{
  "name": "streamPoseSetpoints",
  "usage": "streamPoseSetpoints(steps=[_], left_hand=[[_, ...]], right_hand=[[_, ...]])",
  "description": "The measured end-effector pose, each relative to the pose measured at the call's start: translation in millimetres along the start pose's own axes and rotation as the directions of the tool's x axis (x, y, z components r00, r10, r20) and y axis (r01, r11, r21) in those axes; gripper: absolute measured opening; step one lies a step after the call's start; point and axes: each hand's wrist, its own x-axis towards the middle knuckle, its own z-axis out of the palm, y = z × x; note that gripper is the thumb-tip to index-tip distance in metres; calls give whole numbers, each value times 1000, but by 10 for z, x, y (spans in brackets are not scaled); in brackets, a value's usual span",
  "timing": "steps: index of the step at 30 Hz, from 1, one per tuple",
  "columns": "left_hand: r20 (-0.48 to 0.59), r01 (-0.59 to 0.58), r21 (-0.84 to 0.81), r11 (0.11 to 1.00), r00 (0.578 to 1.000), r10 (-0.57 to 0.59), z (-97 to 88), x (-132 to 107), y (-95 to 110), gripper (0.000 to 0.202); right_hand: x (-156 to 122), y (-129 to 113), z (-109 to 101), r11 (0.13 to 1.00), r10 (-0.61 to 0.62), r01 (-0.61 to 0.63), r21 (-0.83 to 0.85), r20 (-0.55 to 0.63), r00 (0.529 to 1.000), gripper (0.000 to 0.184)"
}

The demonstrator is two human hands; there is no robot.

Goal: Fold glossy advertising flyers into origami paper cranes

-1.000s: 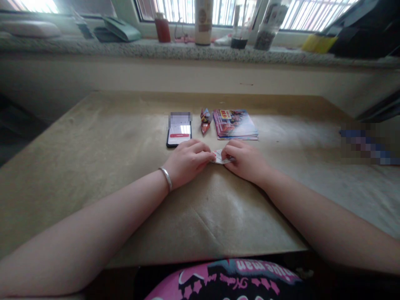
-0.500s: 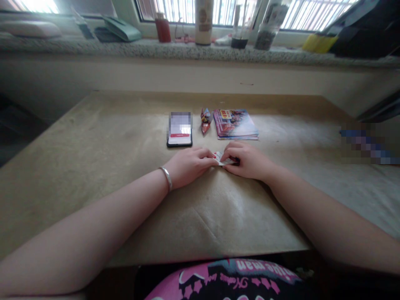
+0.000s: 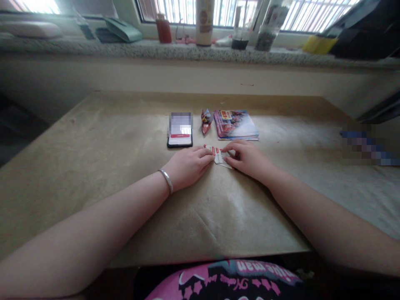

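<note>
A small folded paper (image 3: 218, 154), white with red print and creased, lies between my two hands on the table. At its left end my left hand (image 3: 190, 166), a silver bangle on the wrist, has its fingers closed together and holds the paper against the table. My right hand (image 3: 248, 158) has thumb and forefinger bent onto the paper's right part, gripping it there. Just beyond the hands are a phone (image 3: 180, 141), a folded paper piece (image 3: 206, 122) with a pointed end, and a stack of printed leaflets (image 3: 237, 125).
The table (image 3: 125, 125) has a beige cover. Behind it, a stone windowsill (image 3: 175, 50) carries a red bottle (image 3: 164, 29), a tall bottle (image 3: 204, 25), clear containers, a green case (image 3: 123, 30) and a yellow item (image 3: 319, 43). A blurred blue item (image 3: 368, 146) lies at the right edge.
The folded paper now lies flatter and shows more of its printed face. My left hand has drawn slightly left, and the fingers of my right hand have shifted on the paper.
</note>
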Motion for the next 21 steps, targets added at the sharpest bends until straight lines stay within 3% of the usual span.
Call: streamPoseSetpoints(steps=[7,11,16,21], left_hand=[[44,56,-7,998,997,-56,-42,14,18,32],[39,75,-18,997,997,-74,-44,42,12,31],[17,116,-43,992,993,-116,-25,55,-20,25],[-18,175,-54,983,984,-176,3,48,-47,22]], right_hand=[[-17,-94,20,971,201,-204,121,34,979,21],[-14,-177,52,987,138,-141,80,39,990,23],[-1,-161,99,987,114,-121,-109,-73,991,35],[0,-89,131,989,105,-112,-98,-71,992,37]])
